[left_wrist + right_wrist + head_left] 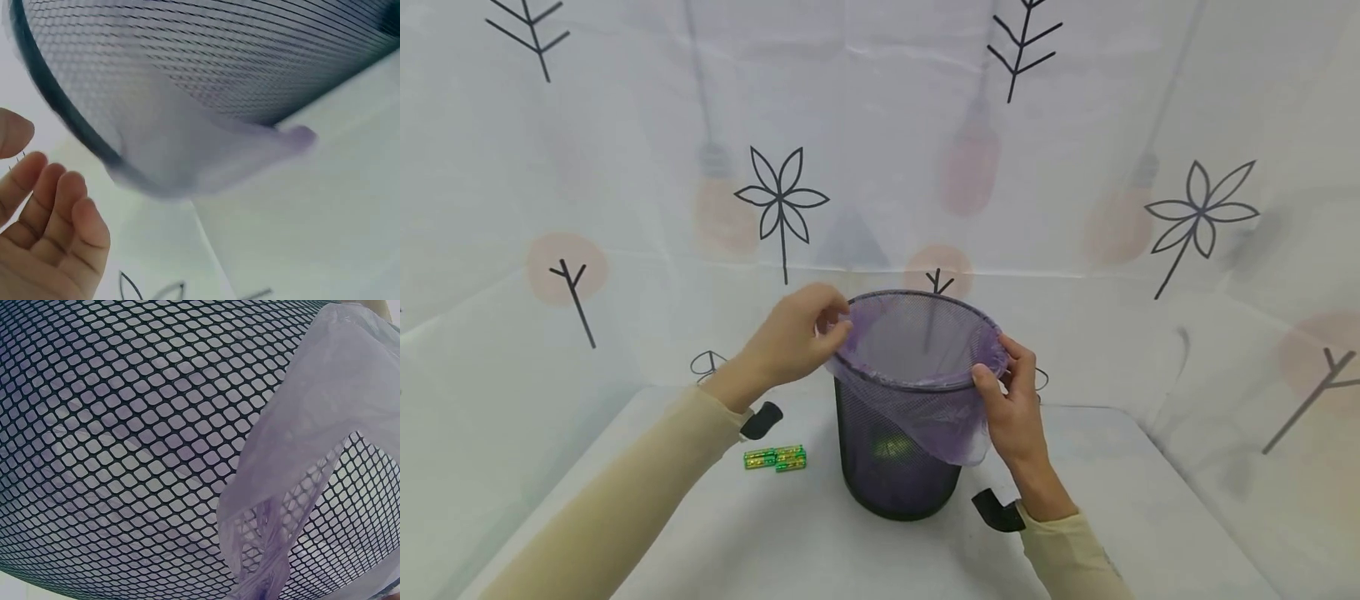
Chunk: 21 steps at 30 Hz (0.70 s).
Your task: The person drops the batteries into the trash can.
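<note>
A black mesh trash can (pixel 898 492) stands upright on the white table, lined with a thin purple garbage bag (pixel 951 429) folded over its rim. The bag's loose edge droops down the outside, lowest at the front right. My left hand (pixel 797 333) is beside the rim's left side; in the left wrist view its loosely bent fingers (pixel 65 200) stand apart from the rim and bag. At the right side of the rim, my right hand (pixel 1015 400) grips the bag's edge against the can, thumb in front. Only mesh and bag fill most of the right wrist view.
Several green-and-gold batteries (pixel 775 457) lie together on the white table (pixel 760 533), left of the can. Behind the table hangs a white cloth (pixel 880 208) printed with plants and lamps. A yellow-green patch shows dimly through the can's mesh.
</note>
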Tool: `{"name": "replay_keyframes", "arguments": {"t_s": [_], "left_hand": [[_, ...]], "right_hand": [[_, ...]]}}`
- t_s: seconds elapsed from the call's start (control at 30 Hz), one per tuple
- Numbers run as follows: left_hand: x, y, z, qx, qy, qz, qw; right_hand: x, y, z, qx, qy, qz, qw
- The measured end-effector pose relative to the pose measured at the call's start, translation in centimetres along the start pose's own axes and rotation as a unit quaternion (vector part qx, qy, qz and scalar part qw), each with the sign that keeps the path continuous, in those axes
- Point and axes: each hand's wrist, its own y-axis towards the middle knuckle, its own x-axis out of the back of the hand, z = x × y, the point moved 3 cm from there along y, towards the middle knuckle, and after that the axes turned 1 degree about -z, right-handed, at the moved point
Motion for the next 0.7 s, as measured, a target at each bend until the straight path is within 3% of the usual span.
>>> {"name": "replay_keyframes", "arguments": {"t_s": [0.1,0.3,0.5,0.7], "left_hand": [[0.4,-1.4,1.1,0.021,0.014,-0.002,0.9997],[-0.2,-4.8,3.7,0.064,0.028,0.031,0.9971],[-1.8,-8.0,5.6,0.094,0.022,0.061,0.9934],[-4.4,-11.2,7.4,0.119,0.007,0.128,0.9846]], "right_hand": [[0.0,0.0,0.0,-0.002,0.001,0.0,1.0],[0.0,-0.1,-0.1,-0.002,0.005,0.002,1.0],[-0.1,0.0,0.0,0.005,0.009,0.004,1.0],[0.0,0.1,0.0,0.007,0.01,0.0,1.0]]}}
